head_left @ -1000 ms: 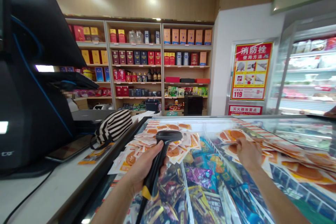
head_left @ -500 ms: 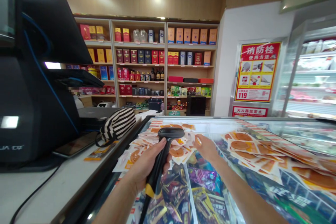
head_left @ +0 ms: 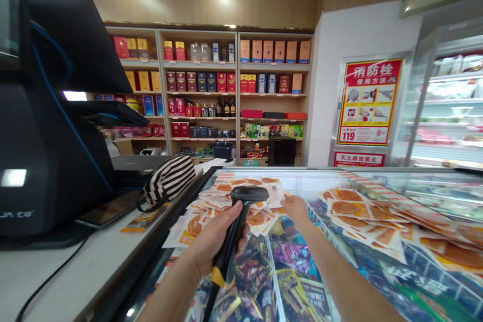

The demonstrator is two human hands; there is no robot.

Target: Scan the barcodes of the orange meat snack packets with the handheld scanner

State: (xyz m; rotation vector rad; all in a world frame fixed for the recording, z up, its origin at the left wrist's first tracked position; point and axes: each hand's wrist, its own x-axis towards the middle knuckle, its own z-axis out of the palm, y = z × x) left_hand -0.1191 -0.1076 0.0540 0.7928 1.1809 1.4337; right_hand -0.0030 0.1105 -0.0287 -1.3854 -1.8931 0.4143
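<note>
My left hand [head_left: 218, 234] is wrapped round the handle of a black barcode scanner [head_left: 249, 192], whose head points away from me. The scanner has a yellow band low on the handle, and a cord runs down from it. My right hand [head_left: 296, 210] is closed on the edge of a flat white packet [head_left: 275, 194] with its barcode side up, just right of the scanner head. Beneath both lies a loose pile of white packets with round orange-brown pieces [head_left: 194, 225] on the glass freezer top [head_left: 302, 181]. A second pile of the same packets [head_left: 349, 209] lies to the right.
At the left stands a black till [head_left: 49, 126] on a white counter [head_left: 49, 266], with a phone [head_left: 109, 209] and a striped pouch [head_left: 171, 178]. Bagged goods [head_left: 260, 282] show under the glass. Shelves of boxes [head_left: 204, 80] line the back wall.
The scanner and my left hand have shifted slightly right. My right hand has moved a little, and the packet's barcode side shows more plainly beside the scanner head.
</note>
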